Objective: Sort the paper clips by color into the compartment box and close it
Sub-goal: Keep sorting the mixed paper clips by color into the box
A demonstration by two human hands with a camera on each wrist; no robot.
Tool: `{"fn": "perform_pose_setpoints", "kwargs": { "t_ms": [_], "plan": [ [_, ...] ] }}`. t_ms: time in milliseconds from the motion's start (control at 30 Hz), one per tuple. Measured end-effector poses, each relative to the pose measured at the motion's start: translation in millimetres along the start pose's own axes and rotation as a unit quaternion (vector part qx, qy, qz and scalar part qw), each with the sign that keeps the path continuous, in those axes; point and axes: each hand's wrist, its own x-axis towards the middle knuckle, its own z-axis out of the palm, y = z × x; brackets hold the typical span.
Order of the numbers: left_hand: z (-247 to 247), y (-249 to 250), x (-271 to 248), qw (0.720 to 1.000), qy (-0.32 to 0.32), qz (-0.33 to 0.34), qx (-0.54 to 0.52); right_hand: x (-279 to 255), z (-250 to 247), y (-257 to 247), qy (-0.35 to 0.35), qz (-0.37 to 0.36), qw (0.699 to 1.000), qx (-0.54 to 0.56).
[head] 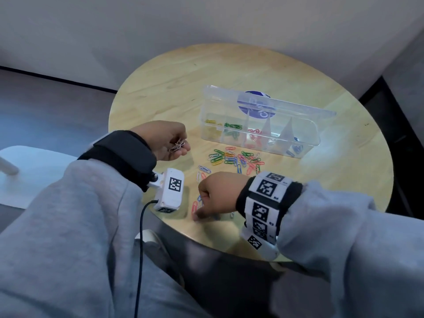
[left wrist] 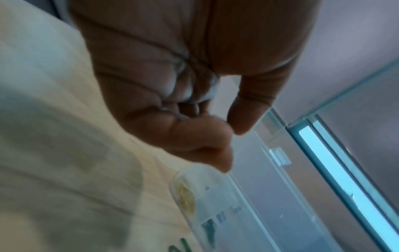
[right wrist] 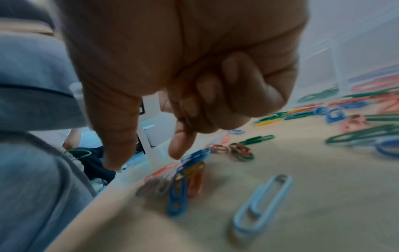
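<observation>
A clear compartment box (head: 317, 138) stands on the round wooden table (head: 160, 88), its lid (head: 220, 97) raised at the back. It holds yellow (head: 212, 122), green (head: 232, 127), red (head: 254, 132) and blue clips (head: 296, 148) in separate compartments. A mixed pile of clips (head: 234, 159) lies in front of it. My left hand (head: 176, 143) is cupped palm-up left of the pile and holds several pale clips (head: 176, 146). My right hand (head: 200, 215) reaches down near the table's front edge, thumb (right wrist: 116, 153) and index finger (right wrist: 181, 146) apart over a small red and blue cluster (right wrist: 183, 179).
A light blue clip (right wrist: 259, 209) lies alone right of that cluster. The table's front edge (head: 206, 242) runs just under my right hand. A white seat (head: 27, 173) stands left of the table. The box corner with yellow clips (left wrist: 185, 196) shows below my left hand (left wrist: 233, 131).
</observation>
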Motion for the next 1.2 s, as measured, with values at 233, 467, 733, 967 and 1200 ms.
{"fn": "perform_pose_setpoints", "kwargs": {
  "t_ms": [233, 467, 733, 967, 1200],
  "plan": [
    [-0.2, -1.5, 2.3, 0.997, 0.002, -0.019, 0.075, 4.0, 5.8, -2.2, 0.005, 0.045, 0.999, -0.016],
    [-1.7, -3.5, 5.8, 0.999, 0.003, -0.005, 0.044, 3.8, 0.0, 11.1, -0.001, 0.039, 0.999, 0.012],
    [1.5, -3.8, 7.9, 0.996, -0.008, -0.038, 0.080, -2.4, -4.4, 19.9, 0.010, 0.019, 1.000, 0.005],
    [12.7, -8.1, 17.0, 0.977, -0.012, -0.050, 0.209, -4.1, -2.8, 27.7, -0.014, -0.046, 0.998, -0.033],
    [17.1, -9.1, 17.6, 0.984, -0.014, -0.034, 0.177, 0.1, -2.9, 39.3, -0.039, -0.028, 0.998, -0.049]
  ]
}}
